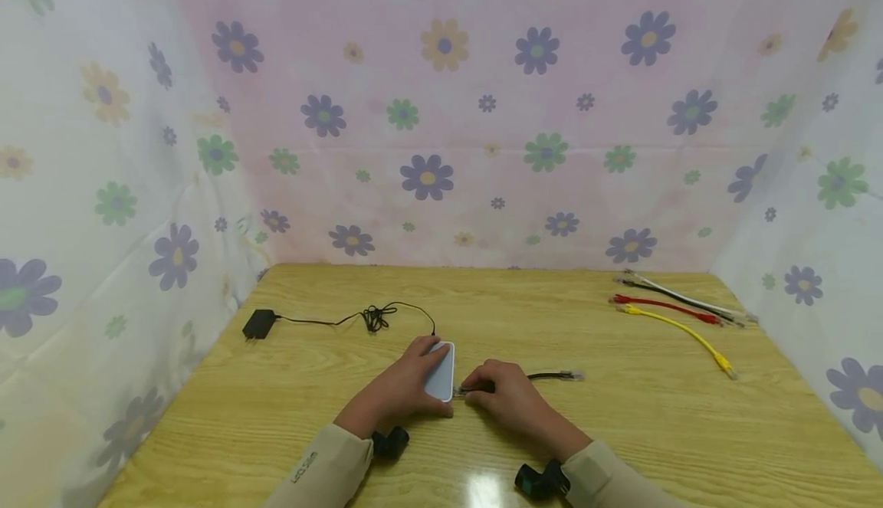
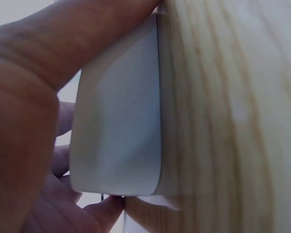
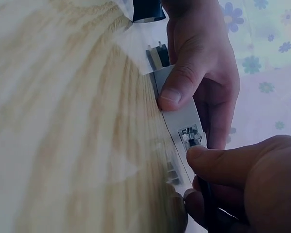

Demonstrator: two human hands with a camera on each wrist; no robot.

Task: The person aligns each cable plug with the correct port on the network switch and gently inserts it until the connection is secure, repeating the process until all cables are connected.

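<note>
My left hand (image 1: 403, 385) grips a small white network box (image 1: 439, 374) on the table, thumb along its near end and fingers at its far end. In the right wrist view, the box (image 3: 182, 116) has a port in its side, with the left thumb beside it. My right hand (image 1: 513, 401) pinches a short black network cable (image 1: 548, 375) close behind its clear plug (image 3: 190, 135), which sits right at the port. The cable's other end, also with a clear plug (image 1: 572, 375), lies to the right of the right hand.
A thin black cord, bundled midway (image 1: 375, 318), runs from the box's far end to a black power adapter (image 1: 258, 324) at left. At the back right lie white (image 1: 679, 293), black (image 1: 672, 293), red (image 1: 662, 306) and yellow (image 1: 686, 330) network cables. Flowered cloth (image 1: 483, 209) surrounds the wooden table (image 1: 310, 393).
</note>
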